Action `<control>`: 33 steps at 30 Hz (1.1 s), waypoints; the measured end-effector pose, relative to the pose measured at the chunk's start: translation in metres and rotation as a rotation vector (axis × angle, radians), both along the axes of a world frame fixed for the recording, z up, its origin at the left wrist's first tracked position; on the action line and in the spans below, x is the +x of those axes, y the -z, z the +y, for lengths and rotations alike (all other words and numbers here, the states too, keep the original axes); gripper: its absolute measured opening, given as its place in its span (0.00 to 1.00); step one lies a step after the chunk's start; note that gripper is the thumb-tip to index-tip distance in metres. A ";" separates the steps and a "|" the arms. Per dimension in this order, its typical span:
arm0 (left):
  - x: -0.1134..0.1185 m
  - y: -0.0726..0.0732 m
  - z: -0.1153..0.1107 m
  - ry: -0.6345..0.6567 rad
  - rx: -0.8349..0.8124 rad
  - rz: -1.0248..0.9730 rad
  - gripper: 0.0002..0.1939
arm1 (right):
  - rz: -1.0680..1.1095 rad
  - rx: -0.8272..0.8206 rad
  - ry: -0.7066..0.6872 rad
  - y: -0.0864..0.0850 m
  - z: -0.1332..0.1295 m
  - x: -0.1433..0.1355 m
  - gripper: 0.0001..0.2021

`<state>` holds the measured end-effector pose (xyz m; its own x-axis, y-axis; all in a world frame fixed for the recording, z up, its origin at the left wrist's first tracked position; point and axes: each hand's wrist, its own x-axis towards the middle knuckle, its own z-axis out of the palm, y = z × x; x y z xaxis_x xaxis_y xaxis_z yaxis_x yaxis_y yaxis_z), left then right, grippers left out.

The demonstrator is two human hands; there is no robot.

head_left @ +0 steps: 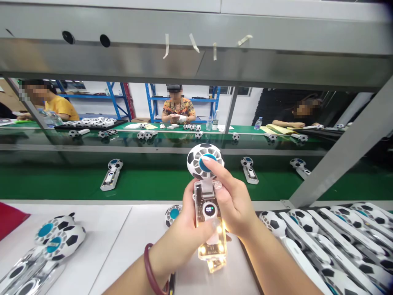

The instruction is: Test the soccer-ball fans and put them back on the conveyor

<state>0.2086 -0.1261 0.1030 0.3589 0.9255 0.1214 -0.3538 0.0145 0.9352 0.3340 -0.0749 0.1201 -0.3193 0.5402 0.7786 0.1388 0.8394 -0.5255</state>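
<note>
A handheld fan point(201, 166) with a round football-patterned head is held up in front of me. Its clear body shows a round display reading 100 and glowing yellowish lights near the bottom. My left hand point(193, 229) wraps round the body, thumb across its front below the display. My right hand point(235, 200) grips the upper body at the neck, its index finger touching the blue centre of the fan head. Behind my left wrist, another football fan point(173, 214) lies partly hidden on the white table point(113, 246).
Two football fans point(58, 237) overlap at the left. On the right, a tray holds rows of similar fans point(325, 233). Beyond runs a green conveyor belt point(172, 188) carrying spaced-out fans. A slanted metal post point(344, 151) stands right; a shelf spans overhead. Co-workers point(179, 108) sit across.
</note>
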 end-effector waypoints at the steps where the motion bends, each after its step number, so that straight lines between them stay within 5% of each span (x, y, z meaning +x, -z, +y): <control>1: 0.000 0.000 0.000 -0.008 0.003 0.003 0.39 | -0.003 -0.003 0.002 0.000 0.000 0.000 0.26; 9: 0.004 -0.001 -0.003 -0.063 -0.002 -0.001 0.43 | -0.033 -0.047 0.011 0.000 -0.002 0.001 0.25; 33: 0.001 -0.003 -0.004 0.065 -0.015 -0.030 0.48 | -0.060 -0.066 0.031 -0.004 -0.006 0.002 0.24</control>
